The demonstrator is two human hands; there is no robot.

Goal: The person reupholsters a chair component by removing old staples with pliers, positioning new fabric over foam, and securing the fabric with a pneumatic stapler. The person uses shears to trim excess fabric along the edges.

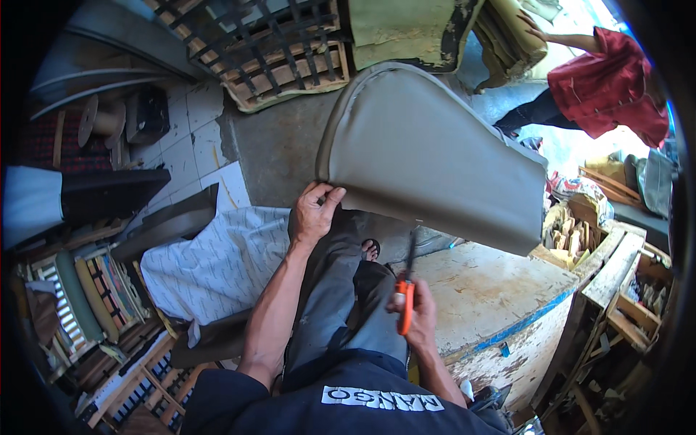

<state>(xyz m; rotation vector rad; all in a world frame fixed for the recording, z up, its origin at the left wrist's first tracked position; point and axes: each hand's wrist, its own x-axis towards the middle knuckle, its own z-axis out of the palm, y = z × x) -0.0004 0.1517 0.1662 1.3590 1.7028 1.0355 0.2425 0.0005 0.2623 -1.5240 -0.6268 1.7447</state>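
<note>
Pinching the cover (pixel 435 152) at near left in left hand (pixel 315 217), clutching the orange tool (pixel 407 303) in right hand (pixel 422 313), perhaps risking a gouge by poking too far!

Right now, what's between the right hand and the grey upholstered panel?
Head view: the dark blade of the orange-handled tool in the right hand, pointing toward the grey upholstered panel; contact unclear.

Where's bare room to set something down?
Bare: worn cream tabletop between right hand with orange-handled tool and pale wood scraps; grey concrete floor between black-webbed wooden frame and grey curved panel. Crowded: lower left, slatted wooden frames.
</note>
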